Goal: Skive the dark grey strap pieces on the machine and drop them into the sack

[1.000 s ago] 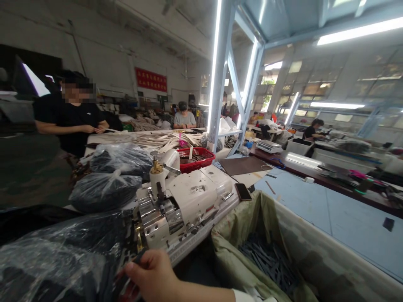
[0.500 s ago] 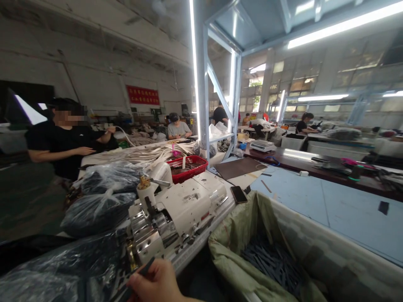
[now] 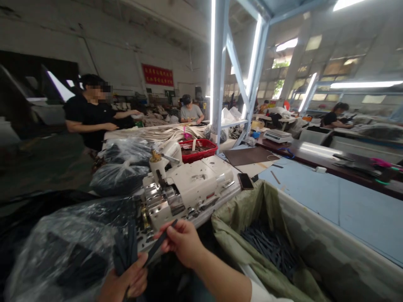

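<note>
My right hand [image 3: 182, 241] pinches one dark strap [image 3: 159, 244] by its upper end, just in front of the cream-coloured machine [image 3: 189, 188]. At the bottom edge my left hand [image 3: 127, 283] is closed around a bundle of dark straps [image 3: 124, 249] that stands up from it. The single strap slants down from my right fingers toward my left hand. A clear plastic bag of dark pieces [image 3: 63, 256] lies left of both hands.
A lined bin [image 3: 302, 251] with dark strips stands at the right. A phone [image 3: 245, 180], a red basket [image 3: 198, 150] and more filled bags [image 3: 119, 176] lie on the table. A person in black [image 3: 91, 115] stands at the far left; others sit at tables behind.
My right hand has risen from the bottom edge and drawn a strap up in front of the machine. My left hand with its bundle has come into view. The camera has tilted and shifted.
</note>
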Motion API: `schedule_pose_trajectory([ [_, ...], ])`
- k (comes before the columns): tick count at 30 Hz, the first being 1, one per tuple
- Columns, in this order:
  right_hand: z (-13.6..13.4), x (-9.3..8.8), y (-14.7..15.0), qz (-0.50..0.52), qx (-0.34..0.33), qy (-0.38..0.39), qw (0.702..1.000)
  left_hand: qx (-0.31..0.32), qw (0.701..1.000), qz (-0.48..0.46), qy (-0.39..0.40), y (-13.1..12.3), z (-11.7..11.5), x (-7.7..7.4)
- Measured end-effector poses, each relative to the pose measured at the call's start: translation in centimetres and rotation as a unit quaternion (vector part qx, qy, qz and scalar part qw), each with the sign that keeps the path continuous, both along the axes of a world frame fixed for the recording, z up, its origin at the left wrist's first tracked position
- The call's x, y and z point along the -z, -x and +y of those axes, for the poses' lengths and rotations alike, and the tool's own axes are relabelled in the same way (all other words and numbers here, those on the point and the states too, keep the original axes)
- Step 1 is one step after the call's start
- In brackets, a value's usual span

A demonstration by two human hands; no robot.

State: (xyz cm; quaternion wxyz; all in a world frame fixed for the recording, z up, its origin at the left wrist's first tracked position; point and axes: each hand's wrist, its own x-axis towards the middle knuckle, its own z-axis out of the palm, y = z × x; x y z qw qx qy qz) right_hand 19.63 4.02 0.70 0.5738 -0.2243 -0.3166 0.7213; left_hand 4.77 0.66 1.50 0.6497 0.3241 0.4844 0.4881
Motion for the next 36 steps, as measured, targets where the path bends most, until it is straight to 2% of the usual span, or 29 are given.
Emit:
schedule_pose_trajectory([
  [6,-0.6,0.8,-0.2,0.031,-0.050,-0.014,0.998,-0.034,0.998,-0.044,-0.027,0.3,-1.7,-0.4],
  [11,-0.8,1.6,0.5,0.039,-0.069,-0.016,0.997,-0.019,0.998,-0.060,-0.018,1.3,-2.6,0.3],
  [17,-0.5,2.2,1.0,0.037,-0.070,0.025,0.997,-0.006,0.994,-0.106,-0.009,2.5,-3.3,1.2],
  [24,0.1,3.0,1.0,0.027,-0.063,0.055,0.996,-0.005,0.993,-0.116,-0.007,2.9,-3.3,1.3],
  [31,0.2,3.2,1.3,-0.004,-0.060,0.031,0.998,-0.013,0.996,-0.087,0.013,2.5,-2.7,1.0],
  [36,0.2,3.6,1.4,-0.007,-0.063,0.021,0.998,-0.013,0.996,-0.088,0.014,2.5,-2.5,1.5],
])
